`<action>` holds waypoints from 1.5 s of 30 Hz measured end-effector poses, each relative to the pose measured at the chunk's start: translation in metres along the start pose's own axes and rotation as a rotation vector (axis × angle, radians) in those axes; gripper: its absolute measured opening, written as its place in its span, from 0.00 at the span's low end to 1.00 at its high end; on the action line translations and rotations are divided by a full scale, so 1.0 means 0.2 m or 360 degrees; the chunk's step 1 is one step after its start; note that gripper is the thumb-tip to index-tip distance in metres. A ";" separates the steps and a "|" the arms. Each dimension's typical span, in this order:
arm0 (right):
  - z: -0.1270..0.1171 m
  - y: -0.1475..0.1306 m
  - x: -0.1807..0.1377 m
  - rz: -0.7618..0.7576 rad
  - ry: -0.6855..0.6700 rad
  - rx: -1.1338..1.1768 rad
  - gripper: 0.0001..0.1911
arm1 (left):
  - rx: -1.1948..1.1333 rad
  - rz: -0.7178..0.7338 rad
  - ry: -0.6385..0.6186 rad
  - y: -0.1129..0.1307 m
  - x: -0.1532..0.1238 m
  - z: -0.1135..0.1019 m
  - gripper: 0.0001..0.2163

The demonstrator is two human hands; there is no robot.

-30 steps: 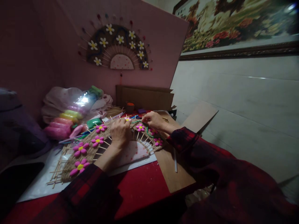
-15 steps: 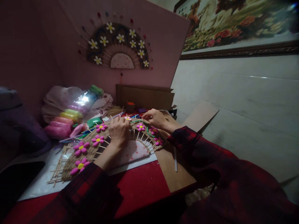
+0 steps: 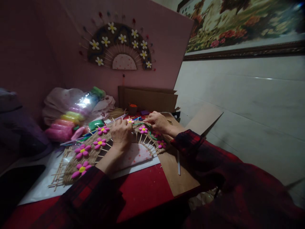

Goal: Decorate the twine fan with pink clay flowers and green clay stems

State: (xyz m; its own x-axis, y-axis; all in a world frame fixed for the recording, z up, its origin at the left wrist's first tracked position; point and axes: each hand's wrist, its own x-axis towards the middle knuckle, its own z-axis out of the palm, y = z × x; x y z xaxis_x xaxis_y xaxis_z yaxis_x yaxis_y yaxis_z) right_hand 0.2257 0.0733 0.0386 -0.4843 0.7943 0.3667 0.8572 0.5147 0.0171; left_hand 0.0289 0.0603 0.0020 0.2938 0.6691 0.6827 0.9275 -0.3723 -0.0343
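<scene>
A half-round fan (image 3: 91,156) woven of brown twine on thin sticks lies across the table, with pink clay flowers (image 3: 82,151) with yellow centres on it. Its inner half-round is pale cloth (image 3: 137,154) with pinkish dots. My left hand (image 3: 121,133) is closed over the fan's upper middle, fingers curled at the far edge. Along the right part of the weave runs a thin green clay strand (image 3: 152,137). My right hand (image 3: 157,122) is at the strand's upper part, thumb and fingers bent together on it; the fingertips are partly hidden.
Bags of coloured clay (image 3: 64,124) lie at the left beside a pink cloth. A small cup (image 3: 132,109) with something orange stands behind the fan, near cardboard (image 3: 150,98). A similar fan (image 3: 121,39) with white flowers hangs above. A brown board (image 3: 181,178) lies at the right.
My right hand has lowered slightly, and its fingers have come down and closed in at the green strand. My left hand and the fan stay where they were.
</scene>
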 end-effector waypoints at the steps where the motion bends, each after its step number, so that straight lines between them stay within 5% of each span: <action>1: 0.00 0.00 0.00 0.0000 -0.0006 -0.0009 0.17 | 0.0006 -0.0001 0.0004 0.00 0.00 0.00 0.12; 45: 0.03 -0.08 0.04 -0.0215 -0.0012 -0.0156 0.13 | -0.0082 0.0125 -0.0046 0.00 -0.02 0.03 0.09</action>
State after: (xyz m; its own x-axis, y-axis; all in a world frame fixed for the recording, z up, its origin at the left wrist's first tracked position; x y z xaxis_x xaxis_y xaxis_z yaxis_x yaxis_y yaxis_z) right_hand 0.2079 0.0734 0.0348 -0.5974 0.7227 0.3476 0.7969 0.5834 0.1567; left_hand 0.0286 0.0606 -0.0050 0.3726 0.6546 0.6578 0.8884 -0.4564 -0.0490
